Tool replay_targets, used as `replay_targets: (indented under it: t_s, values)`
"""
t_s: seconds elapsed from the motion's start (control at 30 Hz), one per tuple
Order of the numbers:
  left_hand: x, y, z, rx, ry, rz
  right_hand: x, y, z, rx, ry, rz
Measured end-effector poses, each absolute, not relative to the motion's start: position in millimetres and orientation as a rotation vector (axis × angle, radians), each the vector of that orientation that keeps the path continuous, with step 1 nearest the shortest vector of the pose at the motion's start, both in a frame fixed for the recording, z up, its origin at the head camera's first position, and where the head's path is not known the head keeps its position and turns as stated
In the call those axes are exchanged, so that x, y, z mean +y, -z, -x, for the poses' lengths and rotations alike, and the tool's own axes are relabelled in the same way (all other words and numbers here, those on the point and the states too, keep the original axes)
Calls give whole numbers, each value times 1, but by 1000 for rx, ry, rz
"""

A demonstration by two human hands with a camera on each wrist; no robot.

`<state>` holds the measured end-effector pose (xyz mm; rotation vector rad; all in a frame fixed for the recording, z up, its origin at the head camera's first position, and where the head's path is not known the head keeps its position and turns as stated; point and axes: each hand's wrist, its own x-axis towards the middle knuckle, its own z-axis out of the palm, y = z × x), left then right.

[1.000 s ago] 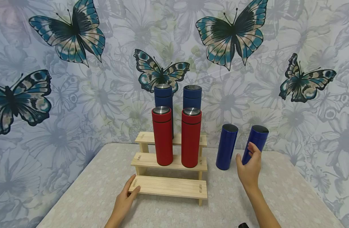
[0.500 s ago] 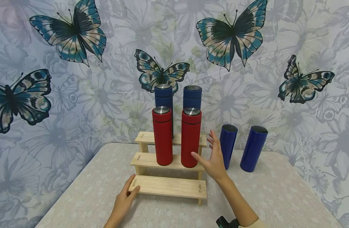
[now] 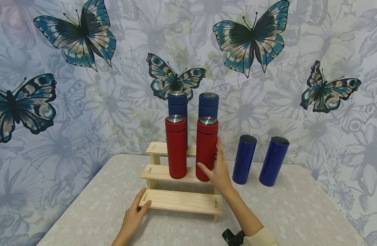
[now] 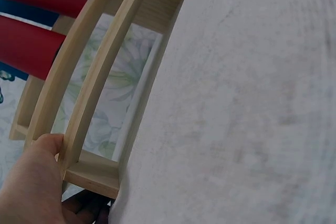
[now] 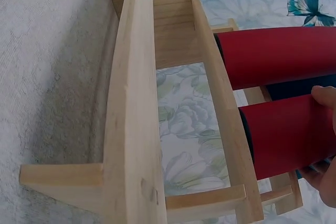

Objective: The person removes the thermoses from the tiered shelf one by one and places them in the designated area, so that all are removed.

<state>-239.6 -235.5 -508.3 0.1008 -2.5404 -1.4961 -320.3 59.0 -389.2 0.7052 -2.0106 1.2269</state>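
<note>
red cylindrical flask [image 3: 206, 147], metal-topped, in right grip [image 3: 219, 173]

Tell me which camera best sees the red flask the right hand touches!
The head view: it shows the red flask from silver lid to base, though the right hand covers part. The right wrist view shows its lower part, lid out of frame; the left wrist view, a lower piece in a corner.

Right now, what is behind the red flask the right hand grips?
In the head view, a navy blue flask shows its upper part above the red flask, which covers its lower part and base there.
</note>
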Motion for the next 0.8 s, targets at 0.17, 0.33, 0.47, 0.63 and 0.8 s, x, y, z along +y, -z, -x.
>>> replay_targets:
  t_s: [0.17,0.33,0.47,0.63,0.8]
  values:
    - [-236,508,240,-2542,1494,-95,59,391,323,-1995,-1209,-685]
    - [-235,508,239,-2553,1486,-102,61,393,318,-1965,-1209,-663]
    - [-235,508,240,-2553,1490,-101,64,392,310,-1937,-1224,-662]
    - [-235,508,240,-2555,1500,-110,68,393,294,-1936,-1254,-661]
    - [-235,508,240,-2556,1483,-108,74,395,276,-1931,-1241,-683]
